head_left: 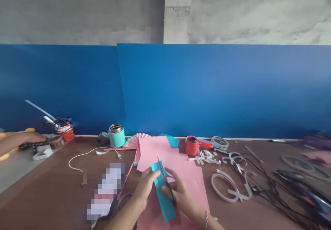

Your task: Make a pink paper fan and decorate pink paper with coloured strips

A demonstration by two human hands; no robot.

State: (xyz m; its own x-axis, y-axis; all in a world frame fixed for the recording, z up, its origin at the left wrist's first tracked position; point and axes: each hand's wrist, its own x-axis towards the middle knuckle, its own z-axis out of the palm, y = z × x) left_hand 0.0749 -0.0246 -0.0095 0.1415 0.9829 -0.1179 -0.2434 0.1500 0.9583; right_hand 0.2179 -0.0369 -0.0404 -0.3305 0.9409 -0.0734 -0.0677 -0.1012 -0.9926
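My left hand (146, 185) pinches the left edge of a strip of blue paper (165, 205), held tilted above the pink sheets. In my right hand (181, 190) is a pair of scissors (169, 188) with dark handles, its fingers closed around them. The blades lie along the strip's upper right side, where a narrow sliver of blue paper curls away. Beneath both hands, overlapping pink paper sheets (192, 178) cover the middle of the table. A pleated pink paper fan (141, 137) sits behind them, partly hidden.
A turquoise metal container (116, 136) and a white cable (74, 168) are on the left. To the right lie a red round object (191, 146), curled white strips (224, 188) and black cables (274, 192). Another person's arm (18, 141) reaches in at far left. A blue partition (207, 92) stands behind.
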